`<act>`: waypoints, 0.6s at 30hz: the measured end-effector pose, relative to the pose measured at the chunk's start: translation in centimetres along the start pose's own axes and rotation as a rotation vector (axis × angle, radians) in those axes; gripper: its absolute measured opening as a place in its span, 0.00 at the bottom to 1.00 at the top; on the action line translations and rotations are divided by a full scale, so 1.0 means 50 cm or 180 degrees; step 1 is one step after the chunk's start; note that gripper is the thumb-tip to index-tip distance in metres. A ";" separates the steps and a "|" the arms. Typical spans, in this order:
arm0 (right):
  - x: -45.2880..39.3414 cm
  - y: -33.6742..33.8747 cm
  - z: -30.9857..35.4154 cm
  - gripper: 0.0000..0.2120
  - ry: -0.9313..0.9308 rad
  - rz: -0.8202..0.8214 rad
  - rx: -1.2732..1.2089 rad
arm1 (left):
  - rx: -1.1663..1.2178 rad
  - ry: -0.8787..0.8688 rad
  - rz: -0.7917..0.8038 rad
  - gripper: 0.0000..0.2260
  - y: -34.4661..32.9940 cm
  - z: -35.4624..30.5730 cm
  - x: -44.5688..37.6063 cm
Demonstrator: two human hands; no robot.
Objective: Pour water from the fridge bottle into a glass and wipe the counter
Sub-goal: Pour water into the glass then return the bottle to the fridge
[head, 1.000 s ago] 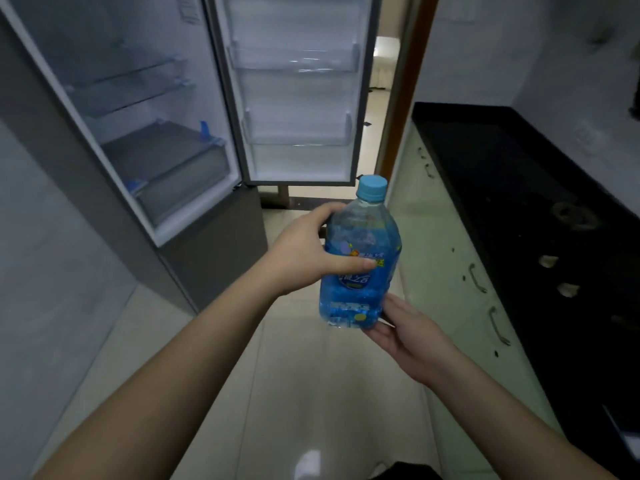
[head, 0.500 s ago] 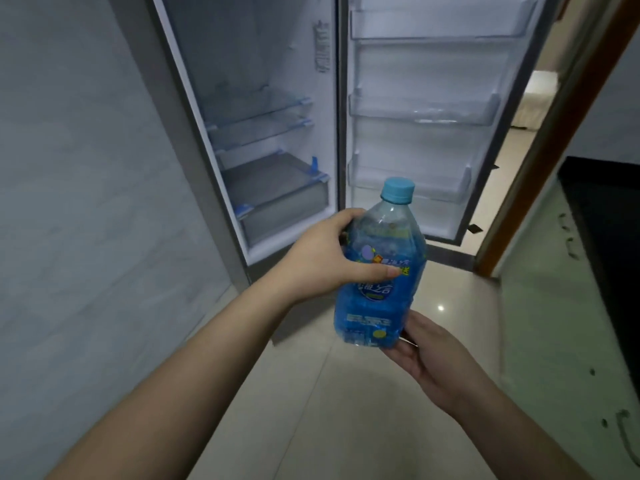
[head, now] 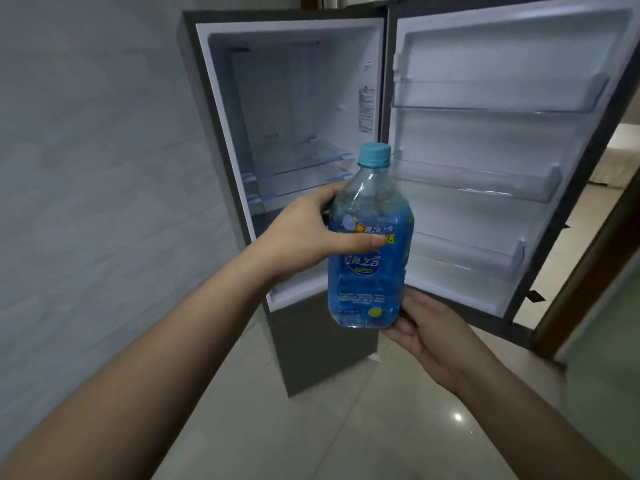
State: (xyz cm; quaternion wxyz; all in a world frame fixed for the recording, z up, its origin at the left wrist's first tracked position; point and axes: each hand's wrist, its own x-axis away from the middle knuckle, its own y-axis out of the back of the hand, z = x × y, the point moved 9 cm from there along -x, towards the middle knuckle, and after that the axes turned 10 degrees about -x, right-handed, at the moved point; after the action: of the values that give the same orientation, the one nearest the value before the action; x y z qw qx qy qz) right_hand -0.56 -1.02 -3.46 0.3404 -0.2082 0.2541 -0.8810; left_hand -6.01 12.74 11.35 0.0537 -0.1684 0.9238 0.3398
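Blue-labelled plastic bottle (head: 370, 247), upright, held in the air in front of the open fridge (head: 294, 109), level with the lower shelves and just left of the door's bins. The cap (head: 374, 154) is light blue and looks screwed on. Clear shoulder on top, blue printed wrap over the body, liquid showing to about the top of the wrap; exact fill level is hard to read through the label.

Left hand (head: 304, 237) is wrapped round the upper body, thumb across the label front, fingers behind. Right hand (head: 429, 330) cups the base from below with the palm up; its fingers go under the bottle and are mostly hidden, so whether they curl round it I cannot tell.

Risks, as judgement: a chilled bottle could be slick and slide through the left grip if the right hand drops away too soon. Squeezing thin plastic once uncapped could spurt water. The fridge door (head: 502, 150) stands wide open on the right, so an elbow or the bottle could clip it when turning. No glass and no counter are in view, so pouring has not started.
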 end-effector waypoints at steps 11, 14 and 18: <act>-0.227 -0.115 0.095 0.13 -0.0038 0.0130 0.0170 | -0.0101 0.0056 -0.0378 0.31 0.177 0.068 -0.163; -0.289 -0.170 0.117 0.13 -0.0049 0.0218 0.0125 | -0.0071 0.0007 -0.0480 0.30 0.235 0.078 -0.211; -0.358 -0.219 0.134 0.13 -0.0224 0.0241 -0.0037 | -0.0092 -0.0016 -0.0492 0.30 0.290 0.100 -0.272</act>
State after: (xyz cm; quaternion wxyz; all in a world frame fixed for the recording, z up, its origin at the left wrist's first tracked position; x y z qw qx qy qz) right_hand 9.83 16.56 4.80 0.3809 -0.2312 0.2548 -0.8582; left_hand 1.62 30.06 19.28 0.0796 -0.2391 0.9029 0.3483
